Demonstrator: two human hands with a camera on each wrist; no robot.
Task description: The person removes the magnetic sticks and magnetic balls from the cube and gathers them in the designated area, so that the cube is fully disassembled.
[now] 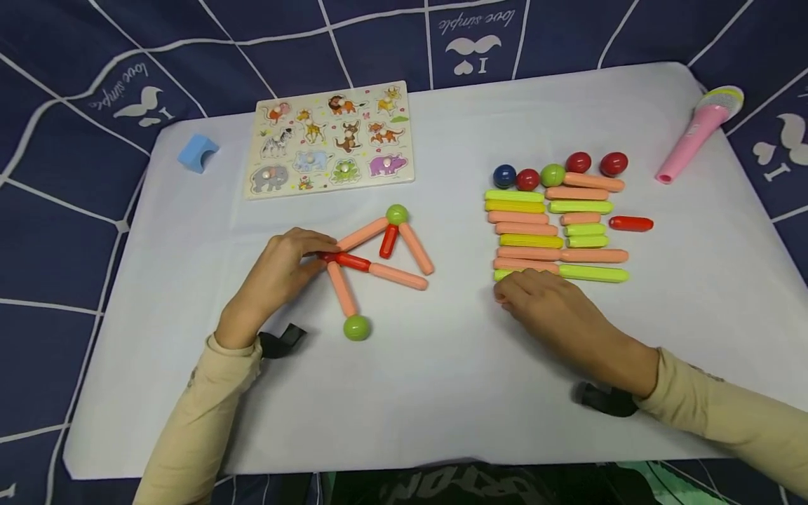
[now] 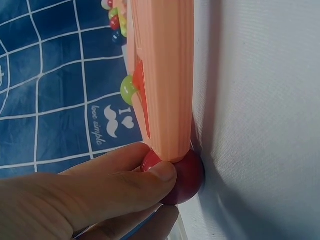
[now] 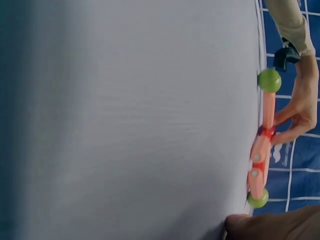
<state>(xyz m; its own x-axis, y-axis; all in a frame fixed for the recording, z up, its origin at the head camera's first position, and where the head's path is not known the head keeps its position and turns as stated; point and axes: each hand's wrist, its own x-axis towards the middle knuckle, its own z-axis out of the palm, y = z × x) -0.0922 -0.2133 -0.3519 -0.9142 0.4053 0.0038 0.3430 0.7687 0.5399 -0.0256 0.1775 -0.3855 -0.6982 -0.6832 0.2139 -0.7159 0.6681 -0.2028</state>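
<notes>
A flat figure of orange sticks [image 1: 362, 234], red sticks [image 1: 351, 261] and green balls [image 1: 356, 327] lies left of the middle of the white table [image 1: 442, 393]. My left hand [image 1: 315, 252] pinches a dark red ball [image 2: 184, 176] at the figure's left joint, thumb [image 2: 150, 182] on top, with an orange stick [image 2: 167, 75] attached. My right hand [image 1: 505, 294] lies palm down at the near left corner of a pile of sticks [image 1: 555, 231], covering the left end of a green stick [image 1: 593, 273]. Nothing shows in it.
A row of balls [image 1: 552, 174] lies behind the pile, and a lone red stick [image 1: 630, 224] to its right. Farther back are an animal peg puzzle [image 1: 331, 138], a blue block [image 1: 198, 152] and a pink toy microphone [image 1: 697, 132]. A blue patterned cloth [image 1: 63, 210] surrounds the table.
</notes>
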